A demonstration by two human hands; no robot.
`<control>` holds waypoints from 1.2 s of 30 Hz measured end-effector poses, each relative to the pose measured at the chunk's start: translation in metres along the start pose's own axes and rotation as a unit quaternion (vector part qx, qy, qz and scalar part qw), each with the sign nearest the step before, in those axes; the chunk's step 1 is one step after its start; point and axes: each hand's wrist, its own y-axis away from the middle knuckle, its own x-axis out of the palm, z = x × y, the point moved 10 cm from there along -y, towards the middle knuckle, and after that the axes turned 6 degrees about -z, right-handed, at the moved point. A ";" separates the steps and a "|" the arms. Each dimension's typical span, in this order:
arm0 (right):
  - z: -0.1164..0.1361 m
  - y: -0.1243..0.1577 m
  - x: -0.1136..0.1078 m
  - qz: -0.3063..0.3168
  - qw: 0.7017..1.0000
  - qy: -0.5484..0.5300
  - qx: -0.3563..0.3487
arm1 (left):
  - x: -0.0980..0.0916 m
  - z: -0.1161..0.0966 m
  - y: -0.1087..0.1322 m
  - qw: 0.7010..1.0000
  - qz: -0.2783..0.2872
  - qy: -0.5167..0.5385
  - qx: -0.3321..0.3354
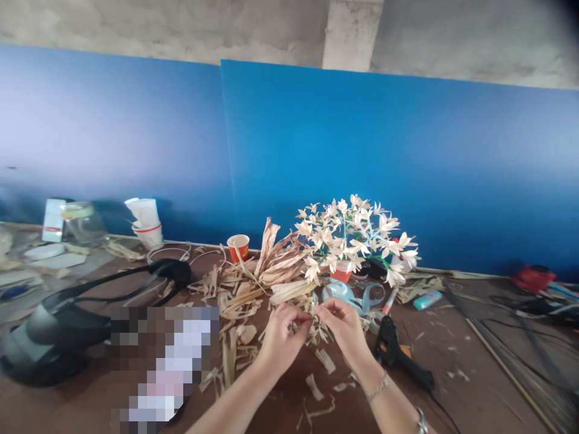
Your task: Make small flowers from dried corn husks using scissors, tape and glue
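Both hands are close together over the brown table, low in the middle of the head view. My left hand (286, 333) has its fingers curled in a pinch; what it holds is too small to tell. Beside it on the right, my right hand (342, 328) pinches thumb and finger near a small pale piece that I cannot make out clearly. Dry husk strips (242, 301) lie behind and left of the hands. Behind them, many cream husk flowers (357, 232) on green stems stand in a red and white cup (341, 272). A light blue ribbon (341, 293) lies before the cup.
A black glue gun (398, 355) with its cable lies right of my right hand, near a light blue tube (427, 300). A red paper cup (238, 248) stands at the back. On the left are a black headset (58, 337) and a blurred-out patch. A blue panel (316, 157) closes the back.
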 end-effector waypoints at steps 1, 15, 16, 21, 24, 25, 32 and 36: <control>0.000 0.000 -0.001 -0.005 1.000 0.002 -0.003 | -0.001 -0.001 0.000 1.000 -0.004 -0.008 0.002; 0.005 0.003 -0.003 -0.044 0.999 0.000 0.002 | -0.008 -0.032 0.004 0.980 -0.024 -0.163 0.109; 0.005 0.003 -0.003 -0.046 0.999 0.001 0.003 | -0.008 -0.033 0.004 0.978 -0.021 -0.173 0.116; 0.002 0.002 -0.002 -0.035 0.999 -0.003 0.017 | -0.006 -0.034 0.004 0.978 -0.022 -0.173 0.118; 0.001 0.002 0.001 -0.013 1.000 -0.012 0.021 | -0.008 -0.024 0.001 0.989 -0.031 -0.124 0.075; 0.001 0.002 0.002 -0.003 1.000 -0.017 0.023 | -0.009 -0.019 0.000 0.992 -0.033 -0.104 0.059; 0.005 0.006 0.009 0.051 0.997 -0.027 0.048 | -0.006 -0.006 -0.002 0.999 -0.018 -0.037 0.006; 0.014 0.007 0.013 0.077 0.997 -0.020 0.004 | -0.004 -0.008 -0.001 0.999 -0.006 -0.043 0.011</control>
